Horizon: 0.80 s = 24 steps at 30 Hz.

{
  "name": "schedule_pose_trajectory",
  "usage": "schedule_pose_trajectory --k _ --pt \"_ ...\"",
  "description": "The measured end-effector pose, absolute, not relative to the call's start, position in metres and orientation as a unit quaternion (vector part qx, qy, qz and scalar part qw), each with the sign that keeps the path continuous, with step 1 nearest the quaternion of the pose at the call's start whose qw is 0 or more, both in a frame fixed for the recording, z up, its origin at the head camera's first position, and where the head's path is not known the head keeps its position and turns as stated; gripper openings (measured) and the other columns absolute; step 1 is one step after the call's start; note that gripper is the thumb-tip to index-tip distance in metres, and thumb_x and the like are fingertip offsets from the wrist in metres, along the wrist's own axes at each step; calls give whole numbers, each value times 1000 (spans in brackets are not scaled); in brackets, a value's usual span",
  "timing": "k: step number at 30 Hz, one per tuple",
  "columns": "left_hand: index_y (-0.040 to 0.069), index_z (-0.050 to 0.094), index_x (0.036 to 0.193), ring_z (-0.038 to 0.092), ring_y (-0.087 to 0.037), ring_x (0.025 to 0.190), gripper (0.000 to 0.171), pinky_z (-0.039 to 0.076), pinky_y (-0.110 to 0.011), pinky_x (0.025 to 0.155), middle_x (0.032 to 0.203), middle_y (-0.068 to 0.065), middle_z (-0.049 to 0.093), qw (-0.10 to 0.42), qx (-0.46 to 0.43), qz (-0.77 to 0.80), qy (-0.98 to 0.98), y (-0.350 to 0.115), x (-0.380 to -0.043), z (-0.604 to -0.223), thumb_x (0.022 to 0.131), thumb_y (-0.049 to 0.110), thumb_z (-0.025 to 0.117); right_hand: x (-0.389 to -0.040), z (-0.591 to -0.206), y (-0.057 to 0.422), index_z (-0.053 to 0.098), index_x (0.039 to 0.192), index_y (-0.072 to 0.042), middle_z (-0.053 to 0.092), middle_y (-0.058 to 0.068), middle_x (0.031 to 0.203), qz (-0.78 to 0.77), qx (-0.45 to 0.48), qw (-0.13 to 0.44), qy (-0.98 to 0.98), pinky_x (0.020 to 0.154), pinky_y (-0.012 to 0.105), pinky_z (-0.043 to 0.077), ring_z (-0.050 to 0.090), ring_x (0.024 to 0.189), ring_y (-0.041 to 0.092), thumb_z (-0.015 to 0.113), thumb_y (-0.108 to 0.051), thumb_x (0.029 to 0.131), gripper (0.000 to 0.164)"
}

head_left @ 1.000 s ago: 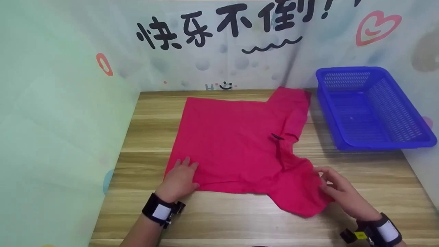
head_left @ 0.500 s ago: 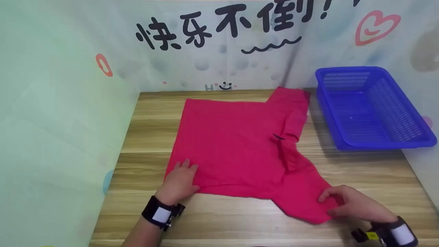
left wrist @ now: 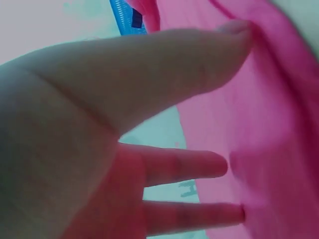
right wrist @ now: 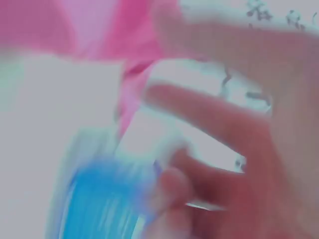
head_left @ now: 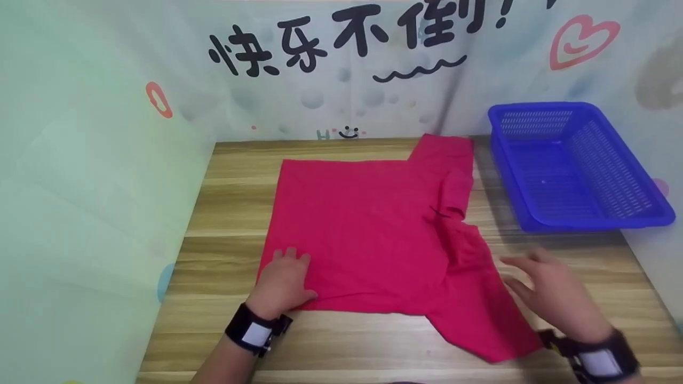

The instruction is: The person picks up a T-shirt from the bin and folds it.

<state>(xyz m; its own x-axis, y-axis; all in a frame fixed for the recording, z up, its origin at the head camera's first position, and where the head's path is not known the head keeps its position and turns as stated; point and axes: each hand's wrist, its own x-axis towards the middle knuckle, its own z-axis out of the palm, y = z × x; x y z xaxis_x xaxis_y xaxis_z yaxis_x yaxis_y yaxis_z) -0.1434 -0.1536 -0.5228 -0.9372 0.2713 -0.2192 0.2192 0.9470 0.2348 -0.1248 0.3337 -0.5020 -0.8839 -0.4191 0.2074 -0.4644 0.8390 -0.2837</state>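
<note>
A red short-sleeved shirt (head_left: 357, 229) lies spread on the wooden table, its hem to the left and its collar and sleeves to the right. Creases gather around the collar, where a small dark strip shows. My left hand (head_left: 283, 280) rests on the near hem corner with fingers spread; in the left wrist view its thumb (left wrist: 199, 59) and fingertips touch the cloth. My right hand (head_left: 557, 293), blurred, is beside the near sleeve (head_left: 488, 320) with nothing held, thumb and index finger apart. In the right wrist view its other fingers (right wrist: 172, 189) bend loosely.
A blue plastic basket (head_left: 581, 165) stands at the back right, close to the far sleeve. Printed cloth walls (head_left: 341, 90) rise behind the table (head_left: 224, 213) and along its sides. Each wrist wears a black strap (head_left: 256, 330) with a small camera.
My right hand pulled the near sleeve outward toward the front right, then let go and moved up off it. The near sleeve now lies straighter. My left hand stays at the hem.
</note>
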Motion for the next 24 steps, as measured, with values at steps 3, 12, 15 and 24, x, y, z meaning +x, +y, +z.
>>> schedule_pose_trajectory --k 3,12,15,24 --pt "-1 56 150 41 -55 147 85 42 -59 121 154 -33 50 136 136 119 974 -154 -155 -523 81 33 92 -147 -510 298 72 134 -4 69 16 125 169 332 138 -918 95 48 58 69 113 32 88 -3 79 58" --pt "1 45 159 28 -58 156 100 28 -67 127 166 -34 35 189 117 142 965 -161 -169 -531 79 37 93 -176 -541 283 51 147 12 55 43 137 92 244 -2 -965 108 69 47 53 129 63 85 -25 88 78" --pt "-1 45 159 29 -57 156 102 30 -67 126 166 -33 35 191 97 137 967 -167 -166 -530 78 39 93 -172 -544 288 49 145 17 54 48 130 76 211 -30 -974 104 71 48 54 122 67 81 -30 90 78" --pt "0 42 160 36 -67 147 107 43 -68 117 166 -36 34 189 79 106 973 -160 -168 -527 79 48 91 -180 -549 299 47 145 17 47 50 137 78 175 -59 -980 99 71 53 48 130 69 77 -40 94 83"
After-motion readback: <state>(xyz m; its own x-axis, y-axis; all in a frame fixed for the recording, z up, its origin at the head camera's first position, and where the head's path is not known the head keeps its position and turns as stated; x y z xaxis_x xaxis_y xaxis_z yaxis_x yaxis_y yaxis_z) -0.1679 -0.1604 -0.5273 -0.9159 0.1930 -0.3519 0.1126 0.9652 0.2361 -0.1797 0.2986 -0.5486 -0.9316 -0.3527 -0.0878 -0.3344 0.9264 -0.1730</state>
